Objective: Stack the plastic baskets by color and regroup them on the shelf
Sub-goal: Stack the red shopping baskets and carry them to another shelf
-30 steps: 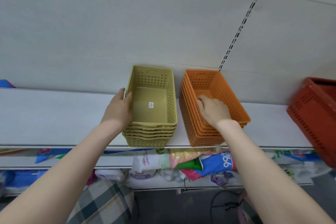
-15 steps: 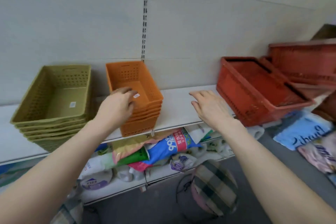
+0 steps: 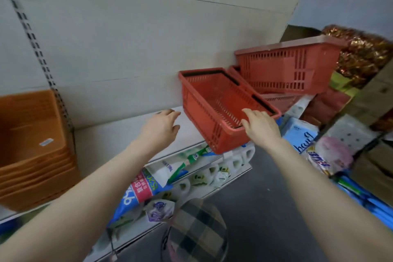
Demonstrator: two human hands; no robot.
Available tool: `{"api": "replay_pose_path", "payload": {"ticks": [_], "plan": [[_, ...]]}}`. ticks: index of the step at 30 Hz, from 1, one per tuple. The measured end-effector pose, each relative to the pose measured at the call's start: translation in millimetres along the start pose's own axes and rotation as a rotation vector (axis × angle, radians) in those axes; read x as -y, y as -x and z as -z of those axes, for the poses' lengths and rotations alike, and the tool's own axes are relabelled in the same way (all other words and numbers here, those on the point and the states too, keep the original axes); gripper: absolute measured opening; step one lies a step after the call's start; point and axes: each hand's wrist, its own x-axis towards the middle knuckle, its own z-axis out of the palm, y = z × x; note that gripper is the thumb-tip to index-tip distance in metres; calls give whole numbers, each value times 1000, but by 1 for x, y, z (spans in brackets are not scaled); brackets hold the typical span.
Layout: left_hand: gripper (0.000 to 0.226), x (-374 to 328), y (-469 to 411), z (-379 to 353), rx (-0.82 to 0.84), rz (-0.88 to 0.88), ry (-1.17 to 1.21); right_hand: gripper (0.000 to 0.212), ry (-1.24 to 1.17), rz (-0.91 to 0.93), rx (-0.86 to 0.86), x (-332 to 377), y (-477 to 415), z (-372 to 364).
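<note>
A red basket [image 3: 204, 102] with black handles sits on the white shelf [image 3: 110, 136], its front corner jutting past the edge. My right hand [image 3: 260, 124] reaches over its near right rim with fingers apart, at or just above the rim. My left hand [image 3: 162, 126] hovers open over the bare shelf just left of the basket. Behind it, a second red basket [image 3: 285, 68] rests tilted on another red one. A stack of orange baskets [image 3: 32, 147] stands on the shelf at the far left.
Below the shelf lie packs of tissue and detergent bags [image 3: 148, 178]. Soft packs [image 3: 331, 155] and cardboard boxes [image 3: 370, 100] crowd the right side, with gold foil goods [image 3: 359, 53] above. A plaid cap [image 3: 197, 232] sits low in the middle above the dark floor.
The view has swung right; the green stack is out of frame. Both hands left the orange stack area and moved right to the red basket, the right hand reaching its rim.
</note>
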Motion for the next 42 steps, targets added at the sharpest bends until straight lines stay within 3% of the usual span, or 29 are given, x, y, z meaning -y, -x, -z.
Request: {"api": "replay_pose_path", "payload": {"ticks": [4, 6, 10, 13, 20, 22, 24, 26, 28, 31, 36, 39, 41, 42], "plan": [[55, -23, -67, -35, 73, 25, 42, 63, -117, 30, 206, -25, -22, -38], [61, -34, -96, -50, 108, 64, 119, 51, -116, 109, 227, -27, -25, -57], [81, -56, -140, -81, 200, 223, 287, 52, -229, 44, 130, -32, -24, -82], [99, -66, -159, -107, 216, 396, 416, 45, -210, 112, 52, -33, -16, -84], [71, -70, -154, -122, 70, 581, 369, 43, -184, 102, -199, -88, -67, -44], [52, -63, -144, -114, 24, 591, 333, 53, -154, -37, -122, -117, -100, -35], [47, -56, -131, -102, -16, 594, 303, 61, -172, -196, 130, -135, -129, -33], [48, -51, -117, -92, -47, 604, 265, 54, -286, -202, 495, -131, -142, -38], [49, -51, -99, -82, -65, 646, 256, 39, -402, -108, 679, -118, -147, -49], [49, -50, -73, -73, -128, 751, 219, 34, -480, 31, 677, -90, -160, -57], [42, -45, -27, -65, -239, 853, 249, 40, -191, 225, 742, -39, -203, -58], [63, -36, -3, -63, -231, 770, -4, 47, -84, 364, 726, -20, -227, -52], [85, -24, 9, -61, -102, 633, -199, 44, -108, 441, 645, -8, -239, -53], [84, -19, 12, -60, -1, 570, -278, 39, -118, 456, 575, -1, -243, -56]]}}
